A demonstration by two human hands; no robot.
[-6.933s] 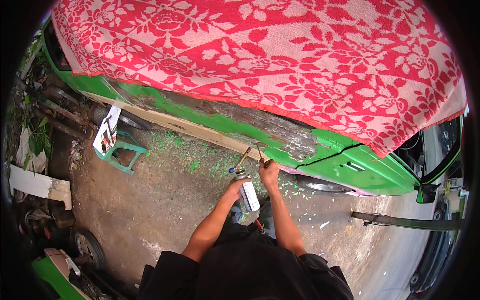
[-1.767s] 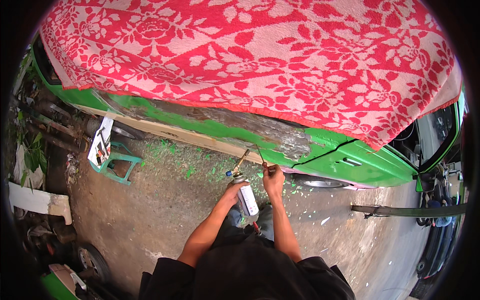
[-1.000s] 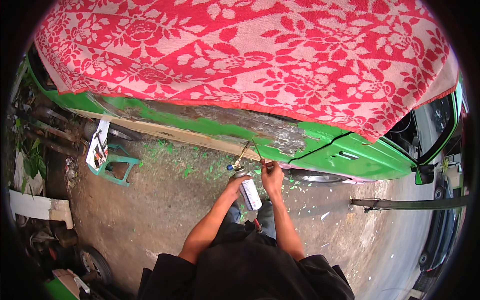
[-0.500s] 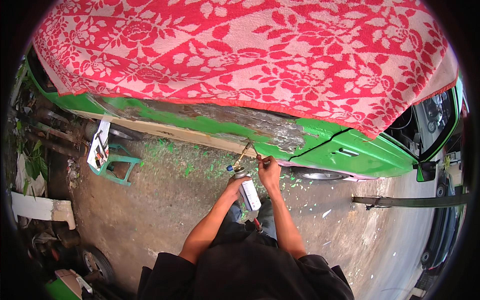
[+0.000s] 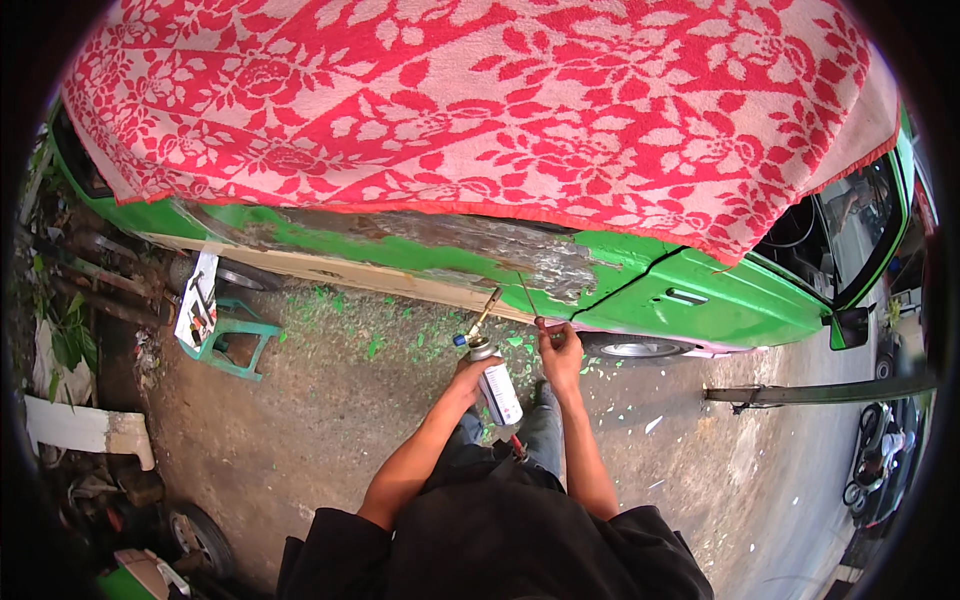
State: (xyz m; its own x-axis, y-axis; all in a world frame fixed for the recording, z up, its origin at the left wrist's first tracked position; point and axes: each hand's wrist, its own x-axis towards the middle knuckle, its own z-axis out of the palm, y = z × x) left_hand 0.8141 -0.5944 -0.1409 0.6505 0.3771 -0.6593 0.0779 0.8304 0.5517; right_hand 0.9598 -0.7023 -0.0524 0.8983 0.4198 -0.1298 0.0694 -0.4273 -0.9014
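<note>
My left hand (image 5: pixel 468 378) is wrapped around the top of a blowtorch (image 5: pixel 501 394) with a white gas canister and a blue knob. Its brass nozzle points up toward the lower side of a green car (image 5: pixel 735 308); no flame shows. In my right hand (image 5: pixel 562 358) is a thin, scraper-like tool (image 5: pixel 530 298), pinched at its lower end. The tool's far tip meets or nearly meets the green panel, below a patch of stripped, flaking paint (image 5: pixel 560 264). Its exact shape is too small to tell.
A red and pink floral cloth (image 5: pixel 480 110) drapes over the car. Green paint flakes (image 5: pixel 375 345) litter the ground. Left stands a green plastic stool (image 5: pixel 235 345) with tools on a white sheet (image 5: pixel 195 300). A post (image 5: pixel 810 395) juts in from the right, near a road with vehicles.
My right hand has shifted right and slightly nearer to me, so the tool stands farther from the nozzle. My left hand and the torch have barely moved. A motorbike now shows at the far right.
</note>
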